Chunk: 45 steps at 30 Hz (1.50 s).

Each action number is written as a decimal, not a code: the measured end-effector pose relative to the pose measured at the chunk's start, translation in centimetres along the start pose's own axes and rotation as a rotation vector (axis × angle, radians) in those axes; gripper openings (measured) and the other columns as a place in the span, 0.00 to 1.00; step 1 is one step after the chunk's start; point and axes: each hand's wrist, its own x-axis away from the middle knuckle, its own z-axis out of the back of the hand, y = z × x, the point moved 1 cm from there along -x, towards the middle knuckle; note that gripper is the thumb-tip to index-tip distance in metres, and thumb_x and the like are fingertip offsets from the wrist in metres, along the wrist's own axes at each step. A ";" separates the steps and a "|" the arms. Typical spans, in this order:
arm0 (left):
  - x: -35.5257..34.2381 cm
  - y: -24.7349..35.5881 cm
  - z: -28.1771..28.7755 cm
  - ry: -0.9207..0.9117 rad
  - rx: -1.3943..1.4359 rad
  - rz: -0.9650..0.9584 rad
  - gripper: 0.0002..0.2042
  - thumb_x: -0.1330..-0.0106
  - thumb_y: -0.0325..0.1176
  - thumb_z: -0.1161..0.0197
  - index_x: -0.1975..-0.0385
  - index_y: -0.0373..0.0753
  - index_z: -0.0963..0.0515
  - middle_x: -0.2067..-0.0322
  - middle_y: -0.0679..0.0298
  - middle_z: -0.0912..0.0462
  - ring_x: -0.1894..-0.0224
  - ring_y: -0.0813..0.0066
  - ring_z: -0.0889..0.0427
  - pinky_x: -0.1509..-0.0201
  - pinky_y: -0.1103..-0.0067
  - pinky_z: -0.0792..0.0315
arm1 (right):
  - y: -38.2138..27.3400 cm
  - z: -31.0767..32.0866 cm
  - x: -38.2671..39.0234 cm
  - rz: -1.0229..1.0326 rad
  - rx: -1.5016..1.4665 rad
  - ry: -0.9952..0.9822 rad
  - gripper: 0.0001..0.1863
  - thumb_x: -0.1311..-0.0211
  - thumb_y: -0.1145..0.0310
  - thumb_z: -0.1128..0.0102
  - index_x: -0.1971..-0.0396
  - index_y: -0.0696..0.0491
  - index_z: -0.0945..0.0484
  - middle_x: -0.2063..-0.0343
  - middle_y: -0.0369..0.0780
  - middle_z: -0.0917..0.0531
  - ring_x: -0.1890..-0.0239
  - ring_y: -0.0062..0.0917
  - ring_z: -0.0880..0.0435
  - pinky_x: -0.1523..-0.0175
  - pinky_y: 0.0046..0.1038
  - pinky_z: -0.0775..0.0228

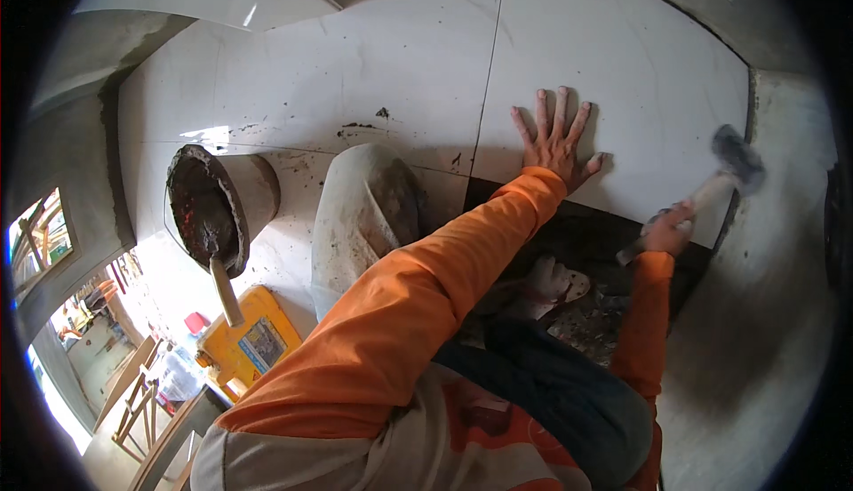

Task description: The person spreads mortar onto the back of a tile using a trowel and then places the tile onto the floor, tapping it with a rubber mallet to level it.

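My left hand lies flat on a large white floor tile, its fingers spread, near the tile's front edge. In my right hand is the handle of a mallet, gripped with the fingers wrapped round it. The mallet's dark head is blurred and hangs over the tile's right edge, close to the wall; whether it touches the tile I cannot tell. Just in front of the tile's near edge, dark mortar or rubble covers the untiled floor around my foot.
A mortar-crusted bucket leans on the tiles at left, a wooden-handled tool sticking out of it. Beside it lies a yellow container. Bare grey wall runs along the right. Mortar crumbs dot the tiles; wooden pieces stand at lower left.
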 end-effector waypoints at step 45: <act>8.9 -6.3 9.5 -0.231 -0.130 -0.052 0.30 0.43 0.51 0.46 0.50 0.31 0.35 0.38 0.49 0.45 0.33 0.57 0.50 0.33 0.54 0.58 | 3.7 -0.3 -2.2 -0.023 0.019 -0.237 0.34 0.40 0.36 0.62 0.76 0.58 0.30 0.93 0.37 0.33 0.94 0.25 0.31 0.88 0.26 0.38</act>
